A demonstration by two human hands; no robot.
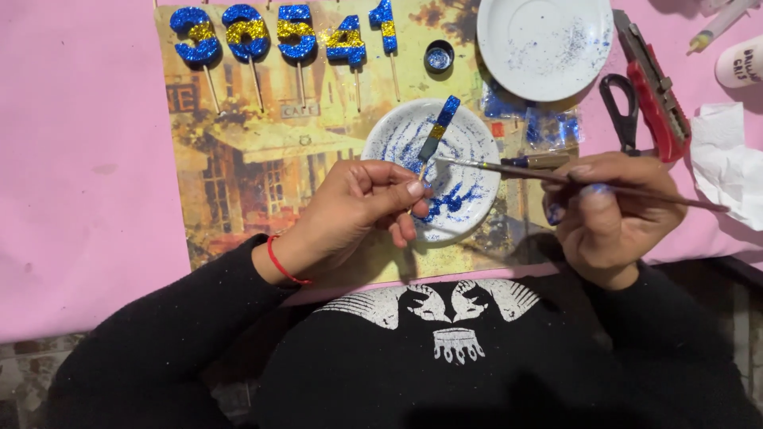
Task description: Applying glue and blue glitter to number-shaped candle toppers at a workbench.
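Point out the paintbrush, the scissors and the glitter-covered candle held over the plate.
paintbrush [636, 193], head view, on the thin handle right of the right hand.
scissors [622, 111], head view, on the black handle loops.
candle [439, 129], head view, on its blue and gold glittered body.

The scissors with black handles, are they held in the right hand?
No, the scissors lie on the pink cloth, while the right hand holds a thin paintbrush.

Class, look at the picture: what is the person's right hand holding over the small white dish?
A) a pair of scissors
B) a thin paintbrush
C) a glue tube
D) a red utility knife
B: the right hand holds a thin paintbrush whose tip reaches the glittered candle that the left hand holds over the small white dish.
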